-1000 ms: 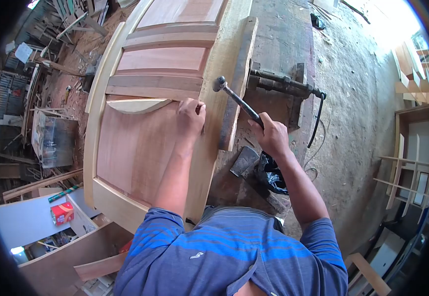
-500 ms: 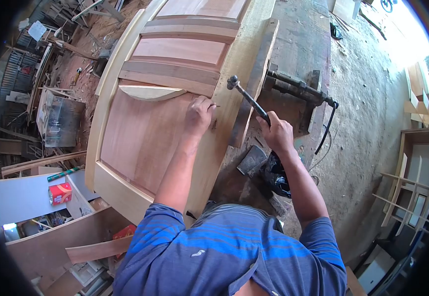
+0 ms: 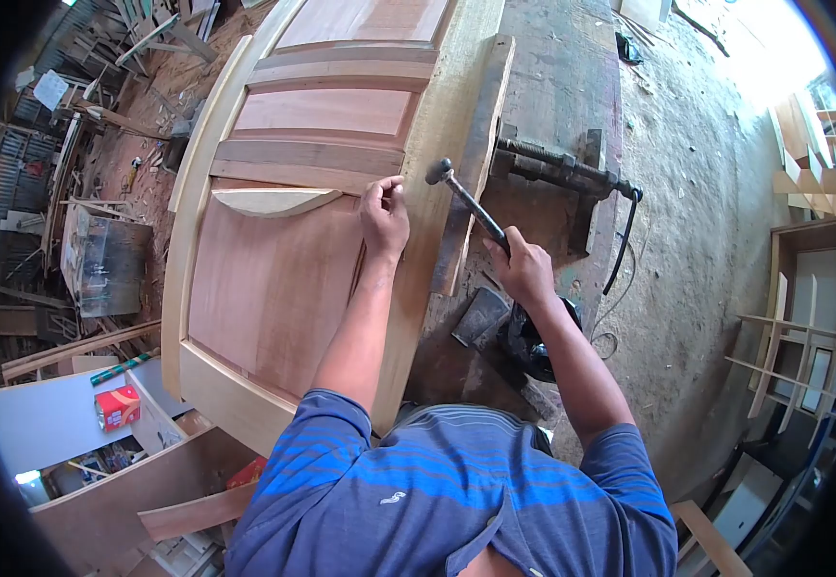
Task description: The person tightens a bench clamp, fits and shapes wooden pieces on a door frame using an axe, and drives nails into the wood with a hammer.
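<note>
My right hand [image 3: 524, 269] is wrapped around the handle of a hammer [image 3: 480, 209]. The hammer's head is raised to the upper left, above the edge of a panelled wooden door [image 3: 245, 380]. Over the door's right-hand stile, my left hand [image 3: 385, 219] has its fingers pinched together; whatever is between them is too small to make out. Left of that hand, a pale curved piece of wood [image 3: 276, 202] lies against a cross rail of the door.
Along the door's right side runs a wooden board [image 3: 475, 163], with a metal screw clamp [image 3: 562, 168] beyond it on the bench [image 3: 572, 72]. A dark block [image 3: 481, 315] sits below the clamp. At lower left, a red box [image 3: 117, 408] rests on a white board.
My left hand has turned and shifted up along the door's stile. A thin nail-like piece that stuck out from its fingers no longer shows. The hammer stays raised in my right hand.
</note>
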`<state>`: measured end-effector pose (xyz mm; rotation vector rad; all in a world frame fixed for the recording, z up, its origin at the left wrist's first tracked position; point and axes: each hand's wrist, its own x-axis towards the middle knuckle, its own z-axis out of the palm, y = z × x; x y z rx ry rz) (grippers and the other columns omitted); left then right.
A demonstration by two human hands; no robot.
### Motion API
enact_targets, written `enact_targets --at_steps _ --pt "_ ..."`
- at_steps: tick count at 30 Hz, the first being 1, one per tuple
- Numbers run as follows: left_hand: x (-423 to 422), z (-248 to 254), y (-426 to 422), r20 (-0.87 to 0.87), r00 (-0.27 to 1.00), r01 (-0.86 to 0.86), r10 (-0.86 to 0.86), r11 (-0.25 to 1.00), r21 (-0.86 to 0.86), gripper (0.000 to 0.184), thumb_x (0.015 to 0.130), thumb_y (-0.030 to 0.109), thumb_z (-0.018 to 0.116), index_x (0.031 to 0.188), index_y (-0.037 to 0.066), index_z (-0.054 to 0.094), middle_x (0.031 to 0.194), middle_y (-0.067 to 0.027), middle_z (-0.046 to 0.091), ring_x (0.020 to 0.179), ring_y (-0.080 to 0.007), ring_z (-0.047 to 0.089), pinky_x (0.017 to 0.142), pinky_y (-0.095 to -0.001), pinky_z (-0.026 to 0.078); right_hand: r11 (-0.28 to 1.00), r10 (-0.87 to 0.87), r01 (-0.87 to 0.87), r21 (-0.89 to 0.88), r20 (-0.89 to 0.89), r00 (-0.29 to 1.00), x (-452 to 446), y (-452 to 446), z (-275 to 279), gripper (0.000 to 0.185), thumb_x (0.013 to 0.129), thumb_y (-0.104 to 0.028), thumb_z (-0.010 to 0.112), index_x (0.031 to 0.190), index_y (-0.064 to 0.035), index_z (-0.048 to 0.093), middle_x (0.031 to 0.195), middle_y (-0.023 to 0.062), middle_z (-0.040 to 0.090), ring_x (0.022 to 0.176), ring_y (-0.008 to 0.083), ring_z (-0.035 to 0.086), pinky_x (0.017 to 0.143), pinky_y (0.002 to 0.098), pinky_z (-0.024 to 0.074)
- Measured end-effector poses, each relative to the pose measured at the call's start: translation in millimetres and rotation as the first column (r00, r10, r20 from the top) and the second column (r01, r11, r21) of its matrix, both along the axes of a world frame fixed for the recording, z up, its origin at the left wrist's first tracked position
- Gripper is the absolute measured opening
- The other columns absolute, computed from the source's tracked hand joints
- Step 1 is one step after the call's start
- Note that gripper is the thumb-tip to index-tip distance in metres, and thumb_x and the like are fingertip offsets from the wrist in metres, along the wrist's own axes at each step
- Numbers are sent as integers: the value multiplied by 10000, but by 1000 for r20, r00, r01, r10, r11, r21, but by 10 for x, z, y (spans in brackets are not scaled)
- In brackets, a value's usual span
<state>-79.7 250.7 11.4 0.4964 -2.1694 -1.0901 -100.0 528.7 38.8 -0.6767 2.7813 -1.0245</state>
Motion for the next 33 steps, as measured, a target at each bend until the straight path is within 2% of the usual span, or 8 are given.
enact_targets --at_steps 3,6,9,12,21,24,27,33 --pt "-41 17 4 -30 997 -66 65 996 -55 128 1054 117 724 1136 29 768 1077 -85 786 947 -165 738 819 -324 588 1000 3 -3 -13 2 1000 -3 -4 -21 368 1079 -399 682 993 -67 548 698 247 659 742 510 695 656 607 501" --pt "-70 1 16 -10 995 -92 97 967 236 147 1066 131 725 1147 12 752 1122 -95 795 1003 -159 742 847 -327 595 1000 -6 7 -17 26 1000 3 -24 -52 365 1075 -388 689 993 -63 545 700 251 654 746 512 692 660 603 502" --pt "-119 -17 21 -34 988 -134 152 942 309 165 1066 137 731 1171 10 734 1115 -94 803 1019 -162 749 870 -336 600 999 -13 14 -30 54 998 12 -28 -38 368 1073 -383 693 991 -57 544 704 251 652 749 512 691 663 601 500" --pt "-118 -27 16 52 985 -171 163 949 263 206 1045 145 760 1188 3 718 1082 -95 807 989 -159 755 874 -328 603 999 -15 17 -41 47 999 21 -31 -35 373 1074 -388 692 987 -58 541 705 250 652 750 511 692 664 599 498" --pt "-122 -5 22 77 986 -154 144 978 138 207 1039 113 748 1206 -1 710 1063 -99 810 943 -154 760 845 -314 605 999 -28 30 -27 66 997 35 -44 -24 390 1079 -421 679 991 -67 543 712 250 658 760 516 692 666 604 493" --pt "-123 -99 -11 -50 971 -211 234 936 283 191 1045 124 739 1199 14 717 1043 -102 817 933 -202 781 811 -347 603 999 -27 28 -26 68 997 35 -39 -25 384 1076 -410 686 993 -64 540 716 258 656 766 520 690 662 605 491" --pt "-110 -118 -40 -61 950 -281 305 926 252 198 1055 121 728 1219 13 705 1039 -101 808 904 -181 759 790 -333 593 999 -21 23 -34 56 998 35 -44 -76 364 1074 -408 670 1003 -81 529 711 266 667 750 528 694 666 641 500" --pt "-87 -47 -10 23 978 -208 209 949 238 153 1042 90 734 1169 7 714 1019 -88 797 898 -166 747 817 -336 594 997 -29 35 -66 84 996 39 -56 -63 370 1069 -377 704 993 -57 535 712 267 645 768 520 689 659 607 490"
